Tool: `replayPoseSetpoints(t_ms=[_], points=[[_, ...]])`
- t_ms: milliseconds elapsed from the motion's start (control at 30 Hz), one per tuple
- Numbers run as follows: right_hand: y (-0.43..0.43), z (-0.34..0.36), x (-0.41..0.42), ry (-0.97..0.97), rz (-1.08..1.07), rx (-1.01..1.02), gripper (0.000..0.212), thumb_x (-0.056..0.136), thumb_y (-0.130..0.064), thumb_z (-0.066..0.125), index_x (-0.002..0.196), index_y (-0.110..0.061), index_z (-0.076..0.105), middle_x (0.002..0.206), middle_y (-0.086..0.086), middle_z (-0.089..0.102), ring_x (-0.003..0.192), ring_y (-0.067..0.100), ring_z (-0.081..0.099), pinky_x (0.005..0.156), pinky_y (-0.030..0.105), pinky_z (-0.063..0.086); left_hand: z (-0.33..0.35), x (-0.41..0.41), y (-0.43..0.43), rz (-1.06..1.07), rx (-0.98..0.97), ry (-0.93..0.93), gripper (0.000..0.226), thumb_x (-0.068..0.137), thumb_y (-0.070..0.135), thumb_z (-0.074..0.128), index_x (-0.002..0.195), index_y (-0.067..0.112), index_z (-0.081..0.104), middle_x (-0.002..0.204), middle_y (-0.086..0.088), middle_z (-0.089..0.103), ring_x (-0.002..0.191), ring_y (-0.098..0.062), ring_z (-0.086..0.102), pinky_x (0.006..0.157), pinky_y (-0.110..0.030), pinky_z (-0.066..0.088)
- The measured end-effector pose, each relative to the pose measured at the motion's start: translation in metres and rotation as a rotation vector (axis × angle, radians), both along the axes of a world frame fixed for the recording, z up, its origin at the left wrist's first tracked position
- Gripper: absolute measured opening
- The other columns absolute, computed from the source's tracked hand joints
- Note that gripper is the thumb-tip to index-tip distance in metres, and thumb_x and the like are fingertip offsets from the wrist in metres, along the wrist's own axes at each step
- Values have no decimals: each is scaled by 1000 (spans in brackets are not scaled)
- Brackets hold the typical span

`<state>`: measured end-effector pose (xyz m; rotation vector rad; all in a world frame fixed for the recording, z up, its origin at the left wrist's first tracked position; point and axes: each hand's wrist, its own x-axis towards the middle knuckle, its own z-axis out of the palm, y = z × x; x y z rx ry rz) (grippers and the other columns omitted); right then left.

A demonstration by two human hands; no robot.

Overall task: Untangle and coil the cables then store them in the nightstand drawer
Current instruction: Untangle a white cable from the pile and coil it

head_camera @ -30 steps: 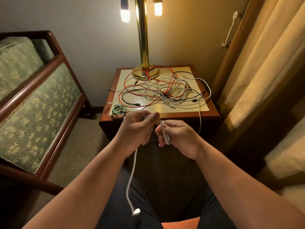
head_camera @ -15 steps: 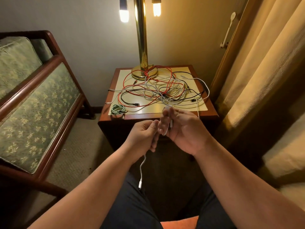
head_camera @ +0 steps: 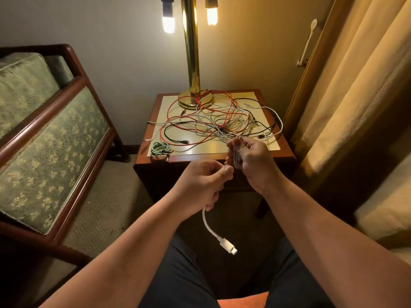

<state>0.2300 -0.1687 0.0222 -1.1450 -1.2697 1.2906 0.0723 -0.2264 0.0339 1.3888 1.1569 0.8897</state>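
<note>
Head view: left hand (head_camera: 200, 185) pinches cable (head_camera: 207, 222); right hand (head_camera: 252, 162) grips its gathered loops. Light, limp, probably slick; best held just behind plug (head_camera: 227, 245).

One wide-angle view, worn on the head, looks forward and down at the nightstand (head_camera: 178, 160) from close in front. It takes in the lamp (head_camera: 191, 52) on the nightstand, the sofa (head_camera: 51, 130) left of it and the curtain (head_camera: 355, 85) right of it.
</note>
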Motion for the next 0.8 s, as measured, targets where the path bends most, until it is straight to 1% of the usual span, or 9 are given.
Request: replayPoseSetpoints(t_ms=[67, 167, 333, 433, 500, 567, 633, 700, 800], points=[[-4, -2, 0, -142, 53, 73, 27, 109, -16, 45, 100, -4, 67, 81, 8, 67, 72, 11, 66, 67, 21, 55, 1, -4, 2, -3, 23, 28, 25, 102, 20, 59, 99, -4, 64, 56, -4, 42, 40, -17, 38, 37, -25, 36], [-4, -7, 1, -298, 133, 167, 27, 108, -17, 49, 100, 1, 67, 87, 22, 67, 75, 21, 65, 69, 30, 55, 2, -13, 6, -6, 98, 77, 23, 101, 20, 62, 99, -3, 66, 53, 0, 47, 41, -19, 42, 40, -27, 41], [-10, -11, 3, -241, 303, 21, 30, 108, -17, 48, 102, 2, 70, 80, 9, 67, 71, 11, 65, 67, 20, 54, 4, -33, 16, 81, 275, 209, 16, 98, 26, 64, 94, 13, 71, 60, 2, 59, 46, -18, 56, 49, -38, 51], [-13, -13, 1, -149, 428, -88, 33, 109, -20, 46, 99, -4, 72, 75, 6, 65, 68, 17, 63, 66, 27, 52, -3, -36, 19, 187, 442, 290, 10, 95, 28, 64, 96, 26, 74, 89, 0, 70, 68, -13, 67, 56, -34, 58], [-16, -13, 1, 7, 523, -163, 35, 109, -20, 42, 101, -3, 72, 72, 6, 60, 67, 20, 58, 65, 32, 50, -9, -37, 21, 211, 434, 195, 16, 93, 33, 64, 99, 23, 75, 101, -7, 71, 85, -22, 71, 66, -45, 63], [-18, -12, 3, 161, 595, -228, 36, 110, -19, 38, 105, 1, 68, 72, 6, 55, 66, 20, 52, 63, 33, 45, -11, -35, 20, 207, 328, 11, 21, 95, 25, 64, 103, 7, 74, 102, -18, 72, 91, -30, 72, 77, -52, 62], [-18, -9, 4, 272, 645, -288, 39, 111, -24, 35, 107, 0, 64, 72, 5, 48, 66, 18, 47, 63, 31, 42, -10, -30, 16, 191, 199, -182, 19, 97, 11, 60, 103, -5, 69, 97, -22, 73, 84, -28, 74, 75, -42, 63], [-19, -6, 5, 351, 695, -301, 38, 110, -30, 35, 104, -4, 62, 74, 4, 44, 66, 16, 44, 63, 29, 41, -6, -25, 12, 195, 122, -261, 19, 96, 13, 59, 102, -4, 67, 92, -16, 75, 81, -25, 76, 70, -34, 63], [-21, -5, 5, 407, 683, -270, 31, 108, -27, 41, 100, -4, 61, 75, 6, 43, 67, 18, 46, 64, 30, 43, -5, -24, 13, 216, 91, -259, 27, 90, 26, 63, 102, 3, 71, 95, -17, 75, 86, -32, 76, 78, -43, 63]])
